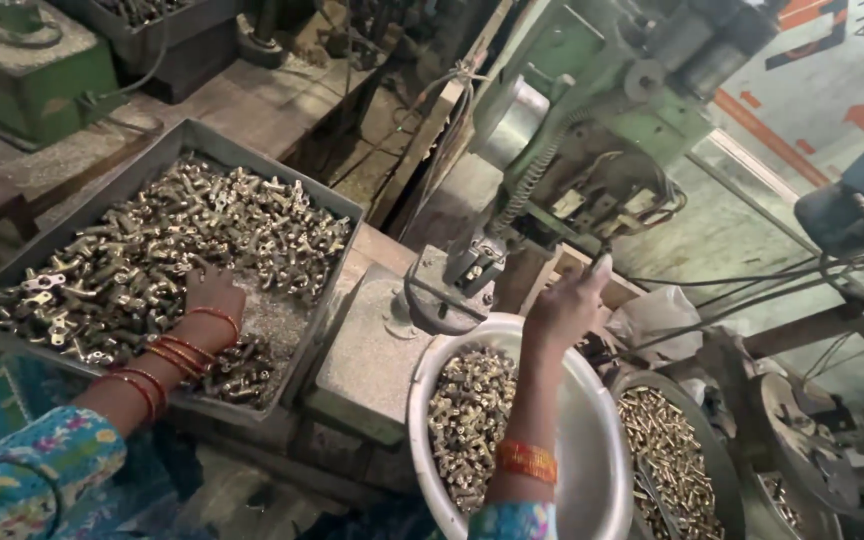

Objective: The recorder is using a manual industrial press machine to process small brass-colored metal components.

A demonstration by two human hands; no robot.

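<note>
**Inspector A:** As the hands now stand, they are well apart and on different work. The left hand [210, 295] lies palm down in the grey metal tray [337, 215], fingers curled into the heap of brass fittings [167, 245]. Whether it has closed on a piece I cannot tell; the fingertips are buried.

**Inspector B:** And the right?

**Inspector A:** The right hand [564, 305] is raised above the white bowl [592, 440], fingers bunched and pointing up toward the press head [472, 268] of the green machine [592, 100]. It looks pinched, but any part between the fingers is too small to make out.

**Inspector B:** Which way does the fixture lie from it?

**Inspector A:** Up and to that hand's left, near but apart. The right hand is far nearer to it than the left, which sits across the grey block [372, 350] of the desk.

**Inspector B:** Long axis of the fittings?

**Inspector A:** Mixed; the heap lies every way, no common direction. Small brass pieces [467, 410] fill the bowl directly under the right wrist, and a second dark pan [712, 450] of them sits just to that hand's right.
</note>
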